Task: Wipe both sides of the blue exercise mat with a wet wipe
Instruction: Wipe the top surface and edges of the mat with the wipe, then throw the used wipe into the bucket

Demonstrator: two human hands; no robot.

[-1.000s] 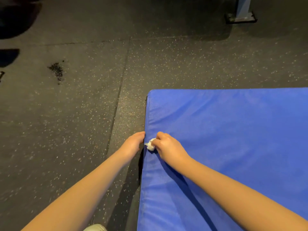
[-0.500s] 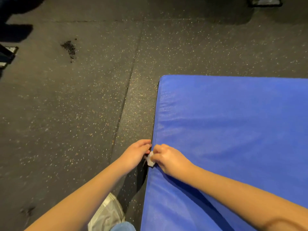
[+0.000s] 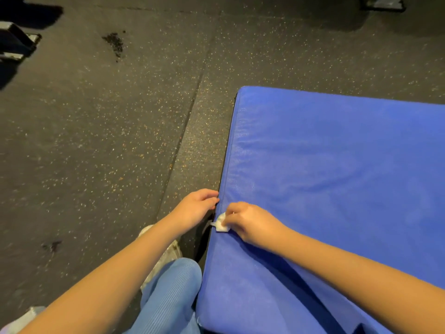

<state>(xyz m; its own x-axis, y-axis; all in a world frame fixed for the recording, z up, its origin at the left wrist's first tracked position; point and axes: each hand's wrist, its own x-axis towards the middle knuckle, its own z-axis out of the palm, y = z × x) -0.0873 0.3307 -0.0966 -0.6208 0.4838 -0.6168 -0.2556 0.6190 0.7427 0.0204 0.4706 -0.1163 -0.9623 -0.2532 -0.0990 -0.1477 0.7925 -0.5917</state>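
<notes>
At the edge of the mat (image 3: 337, 177), the right hand (image 3: 250, 224) pinches a wipe (image 3: 221, 225) against it; just left of that hand, the left hand (image 3: 195, 206) grips the edge.

The mat (image 3: 337, 165) runs off the right and bottom edges. Most of the wipe (image 3: 222, 225) is hidden under the fingers of the right hand (image 3: 252, 222). Fingertips of the left hand (image 3: 192, 208) tuck out of sight at the mat's side. A forearm (image 3: 120, 273) and knee (image 3: 178, 276) cover most of the shoe (image 3: 172, 251).

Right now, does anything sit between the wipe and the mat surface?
Nothing visible. The right hand holds the wipe directly on the mat near its left edge; the left hand rests at that edge beside it.
</notes>
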